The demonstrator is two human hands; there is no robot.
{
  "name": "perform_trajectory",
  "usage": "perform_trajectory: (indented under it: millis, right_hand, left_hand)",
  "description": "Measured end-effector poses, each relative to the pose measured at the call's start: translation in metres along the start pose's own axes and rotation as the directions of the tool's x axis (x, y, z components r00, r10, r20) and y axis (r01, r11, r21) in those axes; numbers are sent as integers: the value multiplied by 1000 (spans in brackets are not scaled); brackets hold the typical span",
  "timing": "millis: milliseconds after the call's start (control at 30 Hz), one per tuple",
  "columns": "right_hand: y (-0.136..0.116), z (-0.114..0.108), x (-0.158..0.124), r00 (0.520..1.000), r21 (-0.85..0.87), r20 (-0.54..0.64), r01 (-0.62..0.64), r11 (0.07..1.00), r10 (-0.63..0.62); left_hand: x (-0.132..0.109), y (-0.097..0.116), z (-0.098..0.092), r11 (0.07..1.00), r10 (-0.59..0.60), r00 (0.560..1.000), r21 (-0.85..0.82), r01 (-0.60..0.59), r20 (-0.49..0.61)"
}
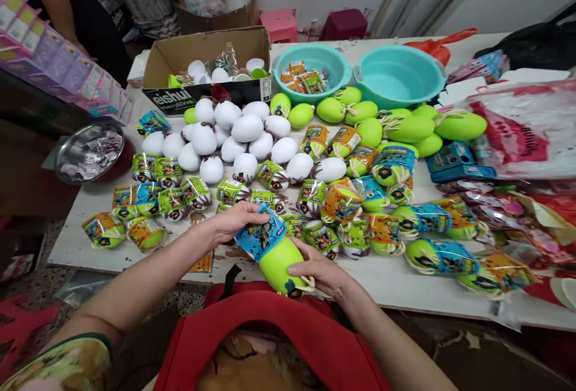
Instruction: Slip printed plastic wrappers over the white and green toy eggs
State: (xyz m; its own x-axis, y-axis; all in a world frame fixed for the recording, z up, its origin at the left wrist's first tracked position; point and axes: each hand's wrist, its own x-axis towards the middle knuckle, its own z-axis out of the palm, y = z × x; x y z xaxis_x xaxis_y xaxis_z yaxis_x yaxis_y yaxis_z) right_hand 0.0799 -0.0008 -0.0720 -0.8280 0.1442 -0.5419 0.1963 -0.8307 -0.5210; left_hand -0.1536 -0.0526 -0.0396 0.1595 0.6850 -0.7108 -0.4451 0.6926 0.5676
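Note:
In my right hand (pixel 321 268) rests a large lime-green plastic egg (pixel 279 262), tilted, with pale cords and a dark wheel-like part at its lower end. A blue printed sleeve (pixel 261 234) covers the egg's upper end. My left hand (pixel 240 220) pinches the sleeve's top edge between thumb and fingers. Just beyond my hands lie several sleeved eggs, among them an orange-sleeved one (pixel 342 204) and a green-sleeved one (pixel 321 238). Bare white eggs (pixel 247 129) are heaped further back.
An open cardboard box (pixel 207 49) with egg shells stands at the back. Beside it are two turquoise basins (pixel 398 76); the left one holds small packets. A metal bowl (pixel 90 151) sits at the left edge. Bare green eggs (pixel 409 129) lie right. A person (pixel 85 13) stands far left.

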Motion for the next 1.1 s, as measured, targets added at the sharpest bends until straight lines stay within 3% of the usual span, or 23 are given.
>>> perform_trajectory:
  millis: [200,267,333,367,433,467,500,533,600,633,700,800,900,1000,1100]
  right_hand:
    - [0,20,18,999,-75,35,-29,997,32]
    - [5,25,25,999,-86,29,-16,996,19]
    - [12,30,29,1000,-70,-14,22,997,-23]
    - [16,33,30,998,-52,-41,49,997,-51]
    - [24,40,29,990,-1,-94,107,994,-107]
    - [28,43,28,986,29,-114,130,991,-126]
    - [32,46,26,982,56,-130,147,988,-139]
    - [36,49,23,978,78,-146,160,984,-148]
    - [44,53,19,972,100,-175,178,979,-158]
    - [48,55,18,969,95,-187,184,978,-164]
    - [55,54,15,958,52,-212,210,976,-194]
    - [59,46,12,950,-45,-206,230,972,-235]
    - [53,37,11,968,-78,-132,206,975,-215]
    - [42,31,9,961,-125,-155,212,969,-230]
    - [39,25,5,965,-211,-166,166,963,-202]
  left_hand:
    - [-18,-8,-4,974,4,993,225,-32,121]
    - [-24,-9,-4,939,62,985,327,-112,159]
    - [-30,-9,-6,891,204,967,380,-247,150]
    - [-33,-9,-7,861,327,940,379,-339,99]
    - [-41,-13,-13,788,571,815,346,-509,-103]
    - [-44,-17,-16,775,619,758,318,-546,-206]
    - [-47,-24,-20,798,599,756,274,-537,-264]
    - [-48,-33,-22,852,521,814,214,-478,-256]
    - [-50,-52,-25,952,295,949,121,-281,-112]
    - [-50,-62,-24,974,206,978,103,-202,-33]
    - [-50,-77,-18,984,151,988,87,-153,26]
    - [-51,-85,-7,985,164,986,54,-164,9]
    - [-49,-80,-2,979,199,979,40,-201,38]
    - [-46,-73,-1,963,251,963,77,-259,100]
    - [-44,-72,-3,958,205,968,174,-229,146]
